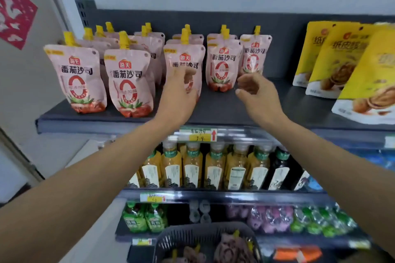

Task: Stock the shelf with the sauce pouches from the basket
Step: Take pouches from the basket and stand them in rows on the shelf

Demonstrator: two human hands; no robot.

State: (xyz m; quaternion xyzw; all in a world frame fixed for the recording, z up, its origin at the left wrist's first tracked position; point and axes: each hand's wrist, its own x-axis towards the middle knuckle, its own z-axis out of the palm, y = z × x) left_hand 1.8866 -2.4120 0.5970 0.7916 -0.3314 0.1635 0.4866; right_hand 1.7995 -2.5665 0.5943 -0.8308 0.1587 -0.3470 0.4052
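Note:
Pink tomato sauce pouches with yellow spouts stand upright in several rows on the dark top shelf (224, 111). My left hand (178, 92) is wrapped around the lower part of the front sauce pouch (183, 58) in the third row, which stands on the shelf. My right hand (255, 89) hovers with fingers curled and apart, holding nothing, just in front of the rightmost pouch (254, 55) and beside its neighbour (223, 64). At the bottom of the view, the dark basket (188, 234) holds more pouches (232, 245), which look blurred.
Yellow snack bags (361, 74) fill the right of the top shelf, with bare shelf between them and the pouches. Bottles of yellow drink (213, 168) line the shelf below, with green and purple packs (277, 218) lower still. A wall with a red paper cutting (15, 13) stands at the left.

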